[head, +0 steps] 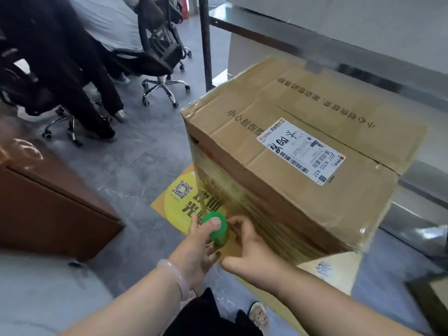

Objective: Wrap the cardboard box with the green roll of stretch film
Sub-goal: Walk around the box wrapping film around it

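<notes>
A large cardboard box (303,141) with a white shipping label stands on the floor, its near side covered with greenish stretch film. The green roll of stretch film (217,230) is upright at the box's lower left corner, and a strip of film runs from it up to the box's left edge. My left hand (198,248) grips the roll, thumb on its top end. My right hand (249,248) reaches to the roll from the right, its fingers curled at the roll's side by the box wall.
A yellow floor mat (179,200) lies under the box. A brown wooden cabinet (48,209) stands at the left. Black office chairs (160,57) and a seated person are behind. A metal-framed counter (339,44) runs behind the box. My shoe (258,316) is below.
</notes>
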`<state>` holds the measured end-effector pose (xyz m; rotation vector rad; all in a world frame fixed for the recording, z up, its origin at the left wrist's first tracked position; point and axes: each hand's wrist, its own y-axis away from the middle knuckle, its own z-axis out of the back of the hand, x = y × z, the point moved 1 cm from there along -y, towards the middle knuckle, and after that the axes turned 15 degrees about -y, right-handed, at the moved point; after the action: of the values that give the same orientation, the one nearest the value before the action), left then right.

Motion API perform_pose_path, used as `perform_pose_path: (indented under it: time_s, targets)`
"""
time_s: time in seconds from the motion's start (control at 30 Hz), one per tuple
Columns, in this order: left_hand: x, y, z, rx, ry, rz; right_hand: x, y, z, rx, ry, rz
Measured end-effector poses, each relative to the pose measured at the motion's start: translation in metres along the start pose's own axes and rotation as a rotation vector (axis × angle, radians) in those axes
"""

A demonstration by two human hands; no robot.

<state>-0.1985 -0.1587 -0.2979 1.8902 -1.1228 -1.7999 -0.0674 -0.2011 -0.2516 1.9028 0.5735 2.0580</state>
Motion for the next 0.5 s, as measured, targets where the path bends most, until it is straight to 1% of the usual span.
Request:
perform_pose_path:
  time_s: [0.1, 0.2, 0.27, 0.33, 0.4, 0.5]
  targets:
    - [0.012, 0.013, -0.012, 0.000, -0.029, 0.028, -0.016, 0.012, 0.004, 0.024, 0.056, 0.001]
    - [0.022, 0.016, -0.023, 0.003, -0.006, 0.068, -0.019, 0.019, 0.008, 0.045, 0.137, 0.053]
    - [0.030, 0.016, -0.029, 0.020, -0.010, 0.085, -0.025, 0.025, 0.009, -0.007, 0.116, 0.048]
    - [0.036, 0.018, -0.034, 0.051, -0.015, 0.083, -0.035, 0.032, 0.009, -0.060, 0.078, 0.003]
    - [0.045, 0.018, -0.038, 0.065, -0.028, 0.077, -0.047, 0.041, 0.012, -0.076, 0.102, -0.019]
    - [0.062, 0.020, -0.047, 0.052, -0.072, 0.076, -0.056, 0.059, 0.022, 0.028, 0.135, -0.033]
